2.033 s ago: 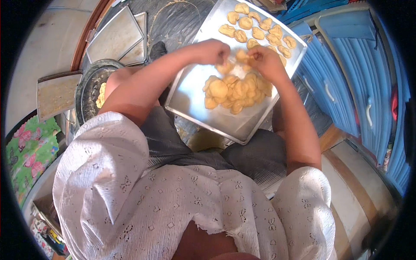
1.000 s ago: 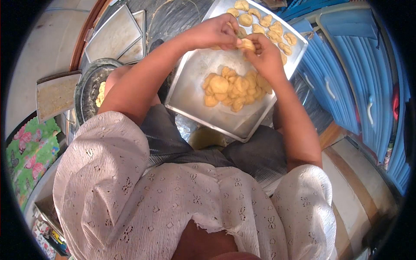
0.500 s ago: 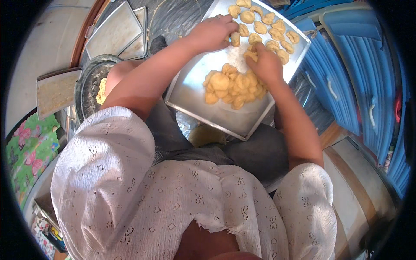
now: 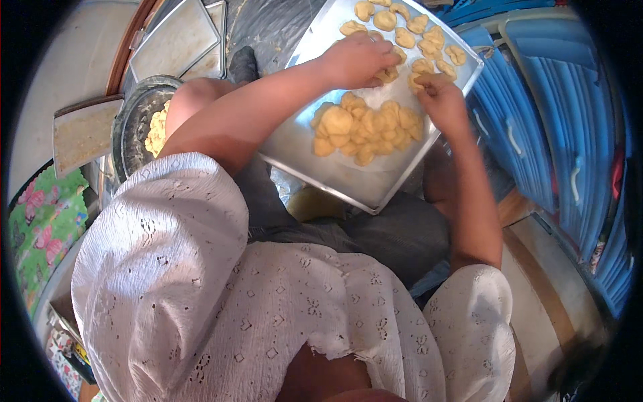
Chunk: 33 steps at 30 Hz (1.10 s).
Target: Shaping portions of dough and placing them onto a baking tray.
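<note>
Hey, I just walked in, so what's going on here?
Someone is handling yellowish dough pieces with bare hands on a shallow metal tray. The left hand and the right hand are each at a piece near the tray's middle; whether they grip or just touch is hard to tell. Nearer the person lies a heap of pieces, while others are spread singly toward the far end. Off to the left, a dark basin holds more yellow stuff.

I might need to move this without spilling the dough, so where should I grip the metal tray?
Probably by the raised rim, coming from left and right at once: the tray is wide and shallow, its rim gives an edge to hold, and the dough lies inside it.
</note>
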Available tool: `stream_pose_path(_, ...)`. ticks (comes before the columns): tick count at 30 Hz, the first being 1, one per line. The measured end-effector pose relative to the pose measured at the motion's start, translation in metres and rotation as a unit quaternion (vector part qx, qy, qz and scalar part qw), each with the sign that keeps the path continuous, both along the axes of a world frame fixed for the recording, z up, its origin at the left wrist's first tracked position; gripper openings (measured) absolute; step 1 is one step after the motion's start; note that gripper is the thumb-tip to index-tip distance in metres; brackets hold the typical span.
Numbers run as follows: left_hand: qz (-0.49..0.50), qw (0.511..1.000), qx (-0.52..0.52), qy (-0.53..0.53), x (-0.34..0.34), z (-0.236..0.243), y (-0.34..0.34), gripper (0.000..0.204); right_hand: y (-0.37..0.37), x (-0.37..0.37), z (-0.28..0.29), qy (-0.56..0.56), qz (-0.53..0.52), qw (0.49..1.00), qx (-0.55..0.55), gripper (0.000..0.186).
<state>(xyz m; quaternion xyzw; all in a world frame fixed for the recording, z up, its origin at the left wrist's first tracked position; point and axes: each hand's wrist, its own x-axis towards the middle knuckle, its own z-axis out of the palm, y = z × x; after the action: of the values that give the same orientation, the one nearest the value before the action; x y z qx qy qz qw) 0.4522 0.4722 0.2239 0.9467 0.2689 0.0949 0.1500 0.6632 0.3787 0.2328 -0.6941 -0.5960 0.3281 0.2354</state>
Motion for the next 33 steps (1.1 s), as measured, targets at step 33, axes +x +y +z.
stream_pose_path(33,0.075,0.995,-0.049,0.051,-0.022,0.039,0.016,0.025,0.011,-0.019,0.017,-0.165,0.106,0.971,0.135,0.029)
